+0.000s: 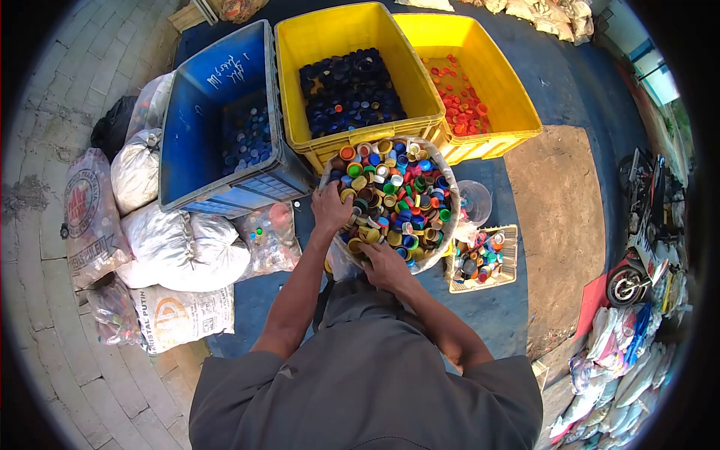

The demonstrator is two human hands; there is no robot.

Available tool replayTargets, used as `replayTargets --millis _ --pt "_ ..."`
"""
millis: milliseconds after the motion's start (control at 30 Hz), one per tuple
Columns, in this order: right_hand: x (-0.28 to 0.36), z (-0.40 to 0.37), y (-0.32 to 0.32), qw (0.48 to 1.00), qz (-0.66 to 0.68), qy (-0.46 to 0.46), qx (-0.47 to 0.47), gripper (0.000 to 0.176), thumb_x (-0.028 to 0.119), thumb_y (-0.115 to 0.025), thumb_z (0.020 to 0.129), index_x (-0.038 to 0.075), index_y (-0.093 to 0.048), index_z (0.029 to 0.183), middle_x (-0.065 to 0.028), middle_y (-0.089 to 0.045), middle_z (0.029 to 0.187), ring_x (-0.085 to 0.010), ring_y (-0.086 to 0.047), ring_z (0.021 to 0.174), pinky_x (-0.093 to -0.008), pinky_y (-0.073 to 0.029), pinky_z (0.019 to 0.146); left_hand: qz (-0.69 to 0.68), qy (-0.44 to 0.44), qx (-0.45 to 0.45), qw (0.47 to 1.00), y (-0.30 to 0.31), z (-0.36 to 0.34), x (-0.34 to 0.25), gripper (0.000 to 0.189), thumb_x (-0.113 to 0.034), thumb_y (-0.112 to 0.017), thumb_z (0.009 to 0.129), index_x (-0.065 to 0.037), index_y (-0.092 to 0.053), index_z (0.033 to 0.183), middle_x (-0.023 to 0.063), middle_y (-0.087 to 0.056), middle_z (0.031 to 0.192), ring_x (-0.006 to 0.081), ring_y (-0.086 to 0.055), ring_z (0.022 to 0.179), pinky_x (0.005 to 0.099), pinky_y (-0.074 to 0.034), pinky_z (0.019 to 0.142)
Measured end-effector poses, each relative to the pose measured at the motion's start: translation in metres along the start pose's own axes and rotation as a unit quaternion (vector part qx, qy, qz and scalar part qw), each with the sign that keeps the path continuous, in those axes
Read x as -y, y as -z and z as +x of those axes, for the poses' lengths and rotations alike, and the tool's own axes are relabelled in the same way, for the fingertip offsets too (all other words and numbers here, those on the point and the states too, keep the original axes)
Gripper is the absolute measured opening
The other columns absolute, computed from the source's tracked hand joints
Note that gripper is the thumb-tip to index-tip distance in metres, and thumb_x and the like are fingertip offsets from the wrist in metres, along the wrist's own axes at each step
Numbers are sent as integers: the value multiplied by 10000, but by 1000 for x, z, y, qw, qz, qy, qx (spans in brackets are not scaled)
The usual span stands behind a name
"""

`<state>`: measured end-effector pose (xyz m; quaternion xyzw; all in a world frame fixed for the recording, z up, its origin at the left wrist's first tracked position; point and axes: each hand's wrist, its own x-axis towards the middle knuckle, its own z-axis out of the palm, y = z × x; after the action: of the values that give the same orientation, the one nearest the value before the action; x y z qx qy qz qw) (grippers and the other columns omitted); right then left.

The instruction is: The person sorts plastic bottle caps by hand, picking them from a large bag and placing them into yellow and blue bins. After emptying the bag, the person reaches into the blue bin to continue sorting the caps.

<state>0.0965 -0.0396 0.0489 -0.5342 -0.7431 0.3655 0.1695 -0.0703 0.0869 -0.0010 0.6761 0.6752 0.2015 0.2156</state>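
A round, pale-rimmed container full of mixed bottle caps (409, 201) stands right in front of me. My left hand (332, 208) is at its left rim, fingers bent and closed at a yellow bottle cap (347, 194). Lower down, my right hand (386, 266) reaches over the near rim, with its fingertips closed on another yellow bottle cap (355, 245). Caps of many colours lie around both hands. Parts of the fingertips are hidden among them.
Behind stand a blue crate (180, 142) with caps, a yellow crate (315, 37) with dark caps and a yellow crate (502, 82) with red caps. A small cream basket (484, 285) is at right. Stuffed sacks (180, 251) crowd the left; a motorcycle (634, 274) stands far right.
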Motion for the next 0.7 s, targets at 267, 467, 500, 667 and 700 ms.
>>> replayTargets --millis 267,467,500,667,700 --pt "-20 33 5 988 59 -5 -144 252 46 -590 767 5 -595 1016 -194 -600 959 -397 -581 947 -475 -484 807 -167 26 131 977 3 -5 -6 432 -290 -639 855 -35 -529 1186 182 -622 1145 324 -604 1065 463 -450 910" --pt "-37 50 36 972 103 -34 -209 216 7 -611 739 -11 -621 954 -208 -621 924 -386 -618 877 -426 -501 759 -472 182 261 822 21 -8 -48 391 -272 -590 951 -49 -527 1266 64 -624 1139 184 -630 984 332 -511 804" --pt "-42 51 41 966 119 -37 -228 220 5 -613 739 -9 -626 958 -204 -626 931 -379 -622 882 -420 -502 761 -500 183 284 798 23 -6 -49 376 -266 -579 961 -52 -532 1266 49 -623 1131 176 -632 959 317 -513 794" --pt "-58 45 54 947 105 -101 -286 256 -10 -627 761 11 -642 1016 -181 -641 959 -362 -627 893 -420 -493 797 -353 80 180 914 18 -3 -35 317 -233 -640 897 -44 -621 1150 93 -672 1004 218 -663 867 316 -513 729" --pt "-60 42 56 946 93 -104 -292 263 -4 -630 764 12 -639 1027 -183 -642 968 -364 -625 895 -424 -490 807 -261 29 117 958 17 -4 -24 306 -228 -656 876 -40 -638 1117 114 -680 985 234 -667 866 320 -510 716"
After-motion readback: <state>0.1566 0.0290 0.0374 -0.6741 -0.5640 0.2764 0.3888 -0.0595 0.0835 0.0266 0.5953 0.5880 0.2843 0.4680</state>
